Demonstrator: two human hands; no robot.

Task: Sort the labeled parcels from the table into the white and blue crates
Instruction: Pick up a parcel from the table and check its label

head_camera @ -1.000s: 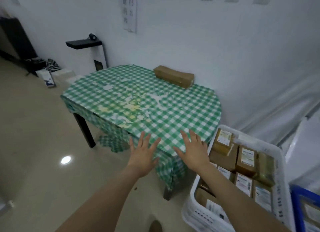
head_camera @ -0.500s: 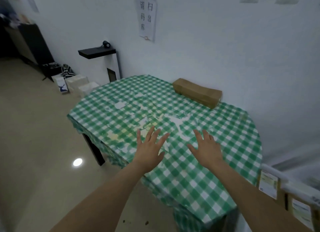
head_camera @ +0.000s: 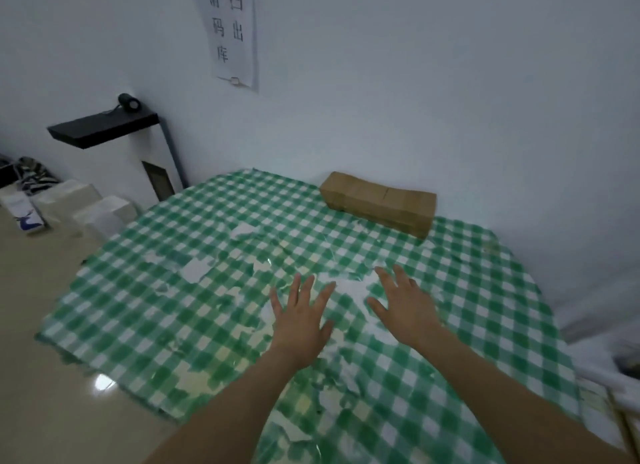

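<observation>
A long brown cardboard parcel lies at the far edge of the table, close to the white wall. The table wears a worn green-and-white checked cloth. My left hand and my right hand hover over the middle of the table with fingers spread and nothing in them. Both hands are well short of the parcel. The white crate shows only as a sliver at the right edge; the blue crate is out of view.
A black shelf with a small dark device sits on a white stand left of the table. White boxes stand on the floor beside it. A paper notice hangs on the wall.
The view has moved forward and left over the table, so the crates slid out at the right. Both open hands have advanced from the table's near edge to its middle.
</observation>
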